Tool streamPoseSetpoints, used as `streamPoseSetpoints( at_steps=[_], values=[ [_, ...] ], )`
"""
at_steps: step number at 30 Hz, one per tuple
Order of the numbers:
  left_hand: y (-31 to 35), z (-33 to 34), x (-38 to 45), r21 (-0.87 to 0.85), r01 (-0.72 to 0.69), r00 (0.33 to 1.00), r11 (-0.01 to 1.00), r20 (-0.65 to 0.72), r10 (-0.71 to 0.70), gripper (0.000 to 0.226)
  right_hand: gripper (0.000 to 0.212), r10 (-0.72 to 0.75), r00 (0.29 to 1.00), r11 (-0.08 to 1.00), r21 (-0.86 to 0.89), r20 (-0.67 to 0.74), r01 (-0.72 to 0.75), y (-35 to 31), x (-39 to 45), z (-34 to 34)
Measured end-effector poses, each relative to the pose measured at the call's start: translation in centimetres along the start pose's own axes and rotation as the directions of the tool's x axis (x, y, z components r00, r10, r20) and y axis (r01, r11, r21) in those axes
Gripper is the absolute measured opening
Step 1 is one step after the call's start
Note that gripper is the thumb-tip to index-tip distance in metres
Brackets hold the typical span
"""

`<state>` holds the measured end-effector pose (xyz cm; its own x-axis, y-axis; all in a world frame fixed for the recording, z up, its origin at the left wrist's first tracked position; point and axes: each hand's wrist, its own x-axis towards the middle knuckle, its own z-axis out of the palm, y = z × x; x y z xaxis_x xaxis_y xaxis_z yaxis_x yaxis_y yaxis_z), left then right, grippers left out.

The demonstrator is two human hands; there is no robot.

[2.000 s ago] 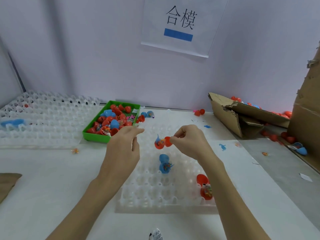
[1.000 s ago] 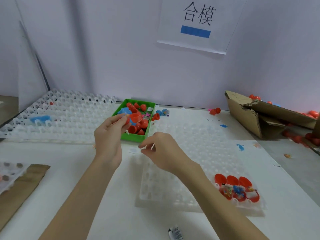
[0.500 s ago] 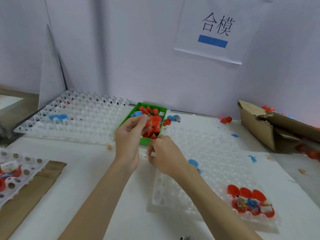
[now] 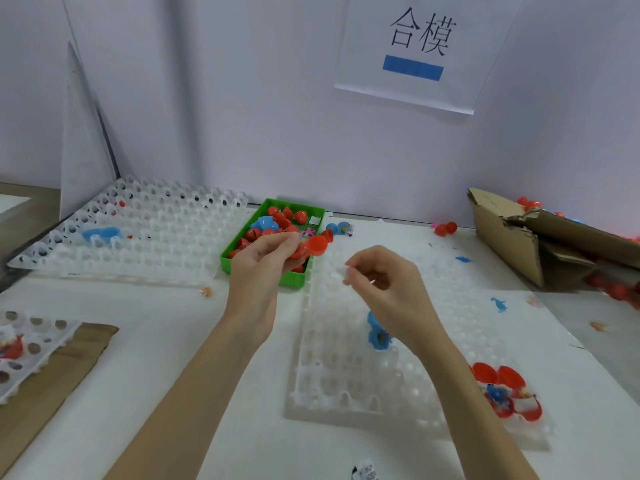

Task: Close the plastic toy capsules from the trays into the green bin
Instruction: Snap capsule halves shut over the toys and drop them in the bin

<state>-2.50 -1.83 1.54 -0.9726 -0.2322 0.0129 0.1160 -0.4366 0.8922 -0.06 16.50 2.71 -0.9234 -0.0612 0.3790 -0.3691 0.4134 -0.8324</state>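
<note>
My left hand [image 4: 261,268] holds a red capsule [image 4: 313,246] over the near right corner of the green bin [image 4: 254,234], which is full of red and blue capsules. My right hand [image 4: 384,289] hovers above the clear tray [image 4: 346,382] with fingers curled, pinching something small and pale that I cannot make out. A blue open capsule [image 4: 375,332] sits in the tray, partly hidden by my right wrist. Three red open capsules [image 4: 505,393] with toys inside sit at the tray's near right corner.
A large clear tray [image 4: 149,233] lies at the back left with a blue piece on it. Another tray [image 4: 24,351] rests on cardboard at the left edge. A torn cardboard box [image 4: 512,233] with red capsules stands at the right. Loose capsules [image 4: 341,228] lie behind the bin.
My left hand carried the red capsule left to the bin and now holds it over the bin's corner. My right hand has drawn away to the right, above the tray.
</note>
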Motion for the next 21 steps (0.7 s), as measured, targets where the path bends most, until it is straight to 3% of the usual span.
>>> streamPoseSetpoints(
  at_steps=[4, 11, 21],
  values=[
    [-0.5, 0.5, -0.4, 0.025, 0.019, 0.999, 1.000, 0.026, -0.019, 0.017, 0.017, -0.032, 0.987, 0.998, -0.061, -0.160, 0.023, 0.5, 0.1, -0.9],
    [-1.3, 1.3, -1.2, 0.073, 0.058, 0.983, 0.996, 0.169, -0.070, 0.010, 0.013, -0.100, 0.954, 0.988, -0.140, -0.284, 0.062, 0.1, -0.1, -1.1],
    [-1.3, 1.9, -2.3, 0.345, -0.068, 0.959, 0.936, 0.280, -0.033, 0.018, 0.016, -0.340, 0.911, 0.898, -0.367, -0.233, 0.241, -0.1, -0.3, -1.0]
  ],
)
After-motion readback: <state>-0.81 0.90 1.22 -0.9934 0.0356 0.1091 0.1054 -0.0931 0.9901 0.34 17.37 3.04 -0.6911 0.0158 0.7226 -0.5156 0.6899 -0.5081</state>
